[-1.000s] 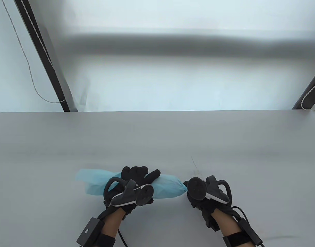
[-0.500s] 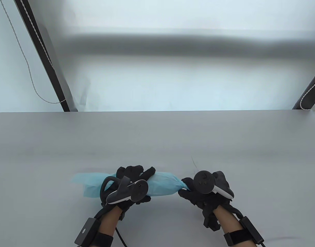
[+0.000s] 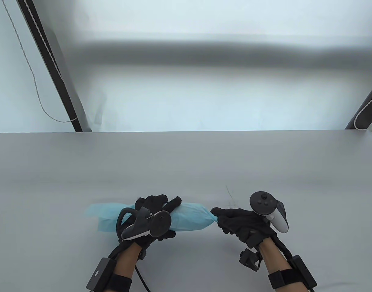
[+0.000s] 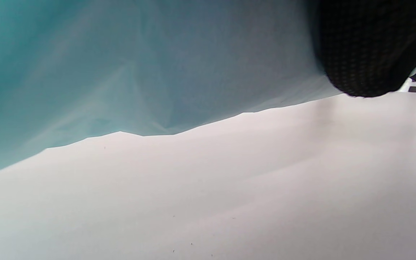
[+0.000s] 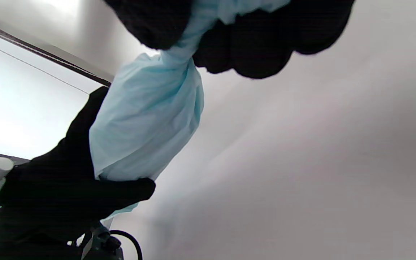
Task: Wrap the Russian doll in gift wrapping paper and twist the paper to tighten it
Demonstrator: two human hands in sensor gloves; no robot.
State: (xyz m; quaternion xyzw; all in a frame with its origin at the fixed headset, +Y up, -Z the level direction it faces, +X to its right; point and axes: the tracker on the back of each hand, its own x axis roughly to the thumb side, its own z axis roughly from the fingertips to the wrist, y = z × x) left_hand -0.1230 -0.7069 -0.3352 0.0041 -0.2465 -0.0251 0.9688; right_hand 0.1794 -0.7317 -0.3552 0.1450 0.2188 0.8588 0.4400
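Observation:
The Russian doll is hidden inside a light blue paper bundle (image 3: 190, 217) lying lengthwise near the table's front edge. My left hand (image 3: 155, 213) grips the bundle's middle from above, fingers curled over it. Loose paper (image 3: 102, 214) flares out to the left of that hand, filling the top of the left wrist view as blue paper (image 4: 121, 65). My right hand (image 3: 231, 217) pinches the twisted right end (image 3: 214, 216) of the paper. In the right wrist view the fingertips (image 5: 251, 50) hold the narrow twist above the bulging wrapped bundle (image 5: 146, 115), with the left hand (image 5: 67, 195) below it.
The grey table (image 3: 186, 164) runs wide to both sides and ahead of the hands. Its far edge lies at mid-frame, with dark frame bars (image 3: 52, 70) and a hanging cord beyond it. A faint scratch (image 3: 230, 194) marks the surface near my right hand.
My right hand has rolled over, its tracker swinging from left of the wrist to the upper right, while still pinching the paper end. The bundle and left hand shifted slightly left.

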